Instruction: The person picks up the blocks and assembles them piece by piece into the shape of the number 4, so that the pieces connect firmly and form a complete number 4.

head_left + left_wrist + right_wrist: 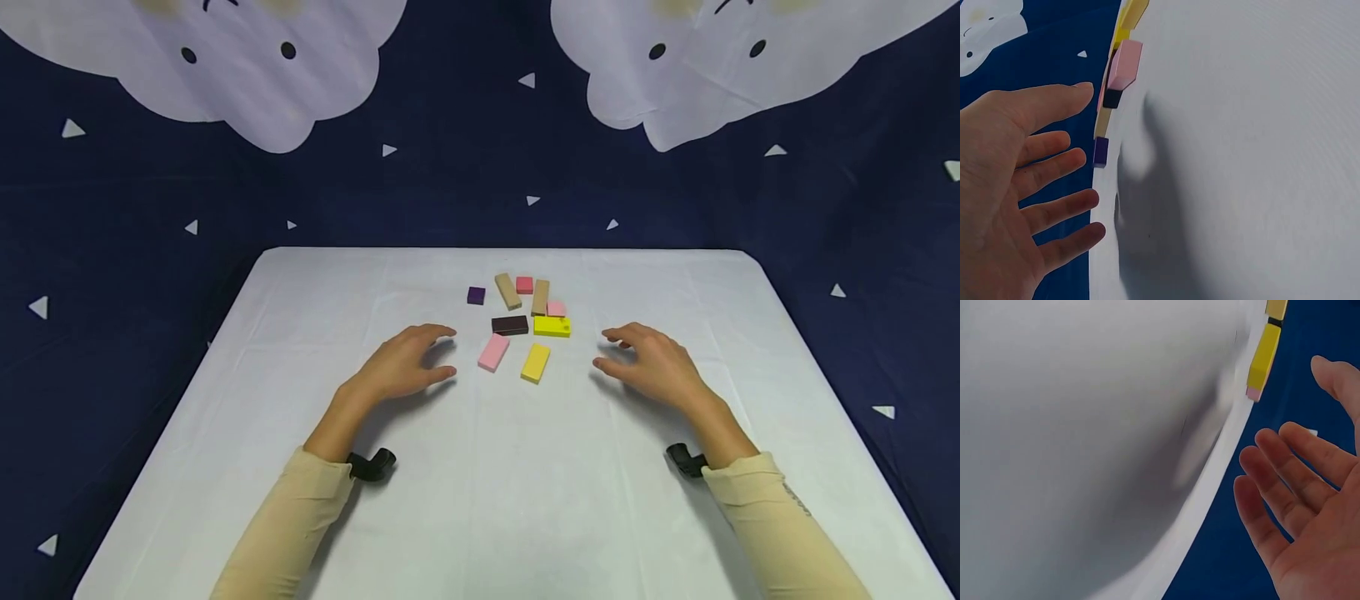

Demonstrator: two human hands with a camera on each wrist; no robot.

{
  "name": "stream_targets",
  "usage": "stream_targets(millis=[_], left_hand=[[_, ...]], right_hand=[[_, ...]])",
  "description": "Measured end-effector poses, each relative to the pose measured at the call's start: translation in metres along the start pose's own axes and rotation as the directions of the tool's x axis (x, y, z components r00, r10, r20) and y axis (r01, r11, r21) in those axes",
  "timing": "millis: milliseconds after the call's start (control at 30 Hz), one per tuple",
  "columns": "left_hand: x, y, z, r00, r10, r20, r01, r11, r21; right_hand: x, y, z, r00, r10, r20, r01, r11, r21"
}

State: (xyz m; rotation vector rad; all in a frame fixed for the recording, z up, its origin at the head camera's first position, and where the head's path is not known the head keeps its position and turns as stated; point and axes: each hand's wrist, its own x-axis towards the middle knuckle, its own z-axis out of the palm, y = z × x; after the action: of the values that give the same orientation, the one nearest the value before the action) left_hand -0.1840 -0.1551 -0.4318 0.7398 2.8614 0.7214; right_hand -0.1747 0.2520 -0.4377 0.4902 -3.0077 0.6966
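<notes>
Several small coloured blocks lie loosely grouped on the white table. To their left hovers my left hand (405,365), fingers apart and holding nothing, nearest the pink block (493,352). My right hand (654,367) is held above the table on the other side, its palm bare in the right wrist view, nearest the bright yellow block (552,327). Between the hands lie a dark brown block (510,326) and another yellow block (536,363). Farther back are a purple block (476,296), two tan blocks (507,292), a red block (524,285) and a small pink block (556,309).
A white cloth covers the table (495,500), whose far edge runs just behind the blocks. Beyond it hangs a dark blue backdrop (450,192) with clouds and small triangles. Each wrist wears a black camera mount (372,465).
</notes>
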Motion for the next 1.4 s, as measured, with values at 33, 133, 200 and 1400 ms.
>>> stream_targets(millis=[33,133,200,1400], left_hand=[[0.001,0.001,0.001,1.0,0.004,0.002,-0.004,1.0,0.001],[0.006,0.005,0.003,1.0,0.021,0.009,-0.021,1.0,0.008],[0.01,0.008,0.005,0.999,0.039,0.01,-0.039,0.999,0.013],[0.048,0.032,0.039,0.986,0.157,0.056,-0.165,0.972,0.166]], right_hand=[[0.001,-0.001,0.001,1.0,-0.002,0.002,0.002,1.0,0.0],[0.003,-0.006,0.003,1.0,-0.012,-0.002,0.012,1.0,0.004],[0.005,-0.011,0.005,1.0,-0.018,-0.004,0.018,1.0,0.007],[0.028,-0.068,0.042,0.992,-0.057,0.111,0.073,0.987,-0.144]])
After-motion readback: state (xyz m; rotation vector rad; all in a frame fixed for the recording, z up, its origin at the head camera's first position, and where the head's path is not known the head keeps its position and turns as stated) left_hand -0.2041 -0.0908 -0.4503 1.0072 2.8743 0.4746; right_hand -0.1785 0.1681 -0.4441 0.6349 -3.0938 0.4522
